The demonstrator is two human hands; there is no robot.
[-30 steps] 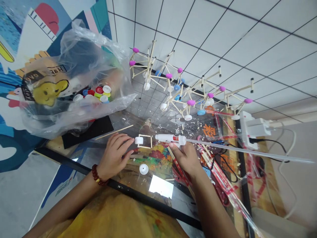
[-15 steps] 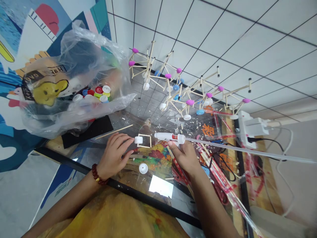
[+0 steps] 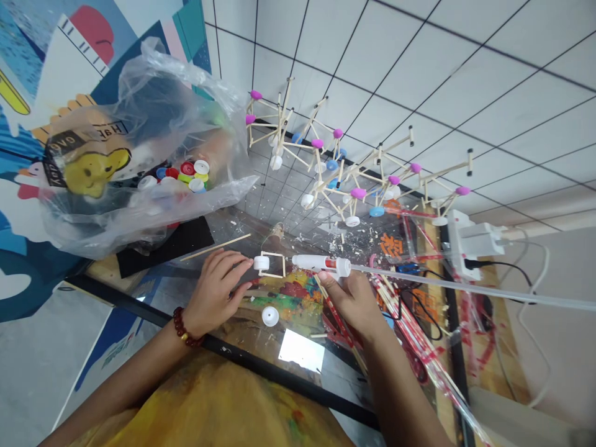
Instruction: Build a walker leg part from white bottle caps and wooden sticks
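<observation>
In the head view my right hand (image 3: 356,301) grips a white hot glue gun (image 3: 316,263), with a long clear glue stick (image 3: 465,284) running out of its back end. The nozzle points left, close to the right side of a small frame of thin wooden sticks (image 3: 284,266). This frame is joined to white bottle caps (image 3: 261,263) at its left end. My left hand (image 3: 218,292) rests with fingers stretched out, fingertips at the caps' left side. A loose white cap (image 3: 270,316) lies on the table nearer to me.
A clear plastic bag (image 3: 153,205) with coloured caps stands at the left. Stick-and-cap models (image 3: 326,192) line the tiled wall. A wooden stick (image 3: 216,246) lies behind my left hand. On the right are stick bundles (image 3: 410,329), cables and a white power strip (image 3: 459,239).
My right hand has drawn the glue gun slightly to the right and towards me. My left hand stays beside the caps.
</observation>
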